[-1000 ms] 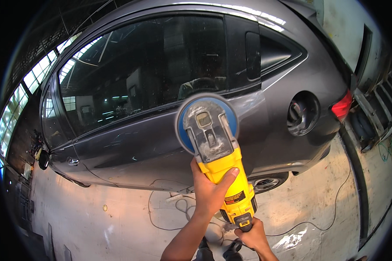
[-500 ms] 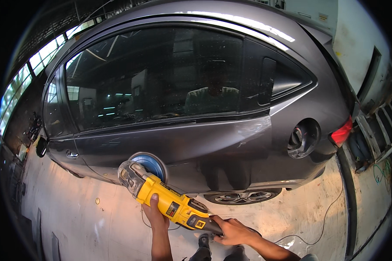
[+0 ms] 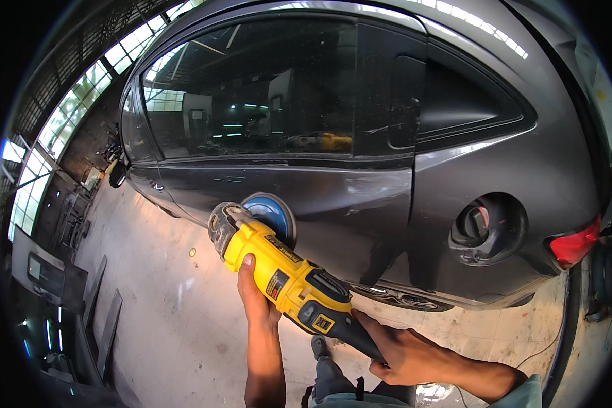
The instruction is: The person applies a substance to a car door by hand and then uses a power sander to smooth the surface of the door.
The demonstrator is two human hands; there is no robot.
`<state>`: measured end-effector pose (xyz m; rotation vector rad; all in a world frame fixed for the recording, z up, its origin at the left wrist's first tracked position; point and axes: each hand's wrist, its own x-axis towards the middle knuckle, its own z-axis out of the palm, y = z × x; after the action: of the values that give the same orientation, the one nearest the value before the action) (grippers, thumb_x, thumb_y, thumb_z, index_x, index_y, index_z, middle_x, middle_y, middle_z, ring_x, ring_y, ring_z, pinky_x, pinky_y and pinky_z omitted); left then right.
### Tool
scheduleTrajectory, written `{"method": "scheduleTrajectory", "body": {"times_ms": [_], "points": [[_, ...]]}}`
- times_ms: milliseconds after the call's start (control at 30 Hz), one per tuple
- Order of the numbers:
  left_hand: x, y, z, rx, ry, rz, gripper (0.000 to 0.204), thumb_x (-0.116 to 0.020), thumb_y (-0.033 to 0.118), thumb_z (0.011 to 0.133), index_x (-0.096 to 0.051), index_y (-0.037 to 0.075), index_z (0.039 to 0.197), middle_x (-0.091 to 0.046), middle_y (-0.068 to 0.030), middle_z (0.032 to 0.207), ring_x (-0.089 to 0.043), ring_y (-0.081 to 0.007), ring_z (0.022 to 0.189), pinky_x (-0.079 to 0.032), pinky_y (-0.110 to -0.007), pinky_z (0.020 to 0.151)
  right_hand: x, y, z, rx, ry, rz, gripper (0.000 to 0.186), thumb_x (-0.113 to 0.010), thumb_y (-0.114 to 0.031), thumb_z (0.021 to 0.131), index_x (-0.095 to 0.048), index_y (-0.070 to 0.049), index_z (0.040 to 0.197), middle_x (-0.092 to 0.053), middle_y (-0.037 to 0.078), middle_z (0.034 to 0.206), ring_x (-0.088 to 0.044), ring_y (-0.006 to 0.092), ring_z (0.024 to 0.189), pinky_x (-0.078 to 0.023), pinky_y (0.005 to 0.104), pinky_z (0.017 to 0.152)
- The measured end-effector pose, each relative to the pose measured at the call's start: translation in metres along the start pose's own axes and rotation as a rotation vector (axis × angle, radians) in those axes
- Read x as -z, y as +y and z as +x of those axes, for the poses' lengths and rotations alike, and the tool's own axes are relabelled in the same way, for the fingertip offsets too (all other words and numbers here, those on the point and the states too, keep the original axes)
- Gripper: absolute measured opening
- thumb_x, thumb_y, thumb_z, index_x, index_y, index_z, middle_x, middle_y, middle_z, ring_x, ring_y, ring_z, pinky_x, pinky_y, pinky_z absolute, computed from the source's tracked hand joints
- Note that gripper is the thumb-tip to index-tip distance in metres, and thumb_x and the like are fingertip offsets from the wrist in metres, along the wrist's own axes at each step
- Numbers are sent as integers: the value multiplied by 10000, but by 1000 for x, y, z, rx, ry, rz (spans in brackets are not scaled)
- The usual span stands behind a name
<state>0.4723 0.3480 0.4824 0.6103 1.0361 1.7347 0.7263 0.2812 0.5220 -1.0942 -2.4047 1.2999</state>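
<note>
I hold a yellow and black power polisher (image 3: 285, 279) with both hands. Its blue round pad (image 3: 273, 215) presses flat against the lower rear door of a dark grey car (image 3: 387, 204). My left hand (image 3: 255, 292) grips the yellow body from below, just behind the head. My right hand (image 3: 401, 353) is closed around the black rear handle. The rear wheel (image 3: 401, 298) shows just below the door.
The car's open fuel filler recess (image 3: 486, 228) and red tail light (image 3: 574, 246) are to the right. A side mirror (image 3: 117, 173) sticks out at the far left. Pale concrete floor (image 3: 170, 306) lies below. A thin cable (image 3: 557, 340) runs over the floor at the right.
The polisher came down from in front of the window to the lower door and now lies closer in view. The pad has shifted right along the door panel.
</note>
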Motion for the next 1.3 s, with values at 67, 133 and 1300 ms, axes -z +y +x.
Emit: {"method": "scheduleTrajectory", "body": {"times_ms": [67, 133, 1300], "points": [[-20, 3, -14, 40, 4, -4, 613, -552, 443, 844, -412, 8, 1252, -578, -171, 1069, -615, -280, 916, -531, -396, 801, 22, -1, -19, 8, -30, 93, 800, -581, -119, 763, -136, 11, 1415, -583, 310, 816, -608, 438, 691, -495, 450, 659], [-38, 2, -24, 44, 63, 9, 608, -570, 430, 835, -414, 14, 1250, -580, -168, 1064, -617, -279, 913, -533, -397, 802, 43, -3, -32, -13, -90, 35, 801, -578, -114, 767, -122, 39, 1408, -575, 326, 868, -611, 441, 724, -493, 444, 673], [-155, -10, -90, 57, 21, -191, 560, -488, 481, 888, -440, 42, 1233, -597, -147, 1086, -624, -252, 941, -521, -380, 834, 165, -8, -124, -125, -262, 21, 806, -569, -112, 742, -117, -11, 1402, -565, 299, 865, -613, 382, 638, -471, 432, 591]]}}
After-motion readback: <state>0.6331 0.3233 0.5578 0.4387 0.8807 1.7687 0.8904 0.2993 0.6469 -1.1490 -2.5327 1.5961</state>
